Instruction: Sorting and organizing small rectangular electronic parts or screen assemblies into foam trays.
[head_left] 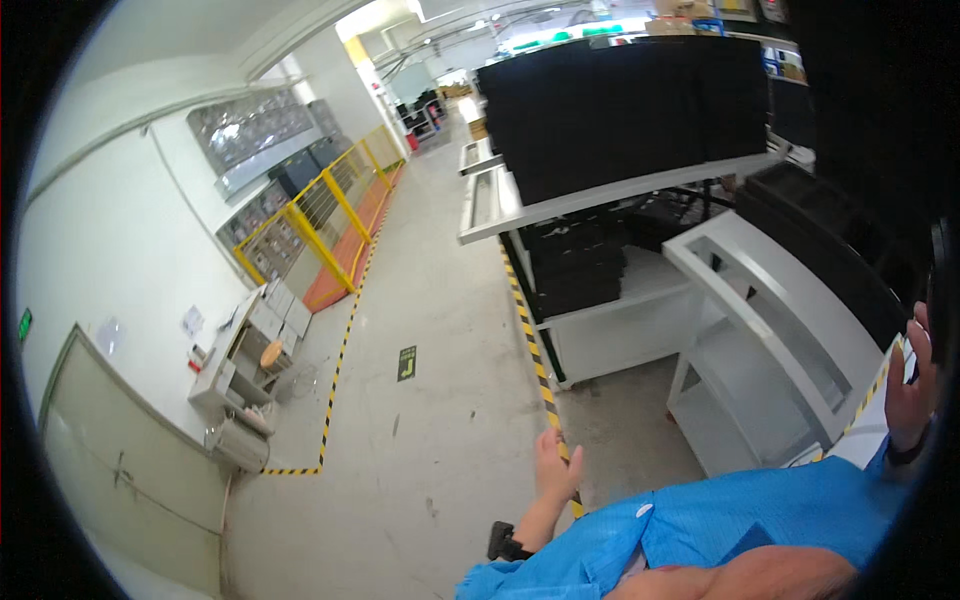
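Note:
My left hand [557, 467] hangs at waist height over the floor, its fingers apart and nothing in them. A dark band or watch [507, 541] circles that wrist. At the far right my right hand [908, 392] is raised with its fingers stretched out, beside a dark upright edge [938, 290]. Whether the fingertips touch that edge I cannot make out. Nearest to my hands stands a light grey cart [745, 400] with a slotted top frame. Behind it, a large stack of black panels [610, 115] rests on a pale rack frame [620, 195].
Yellow-and-black tape [530, 350] marks the aisle floor [430, 420]. On the left are a yellow railing [325, 225], a cluttered desk [240, 345], a round stool [271, 354], a grey bin [238, 443] and a closed double door [130, 470]. Black sheets [580, 265] lie on the rack's lower shelf.

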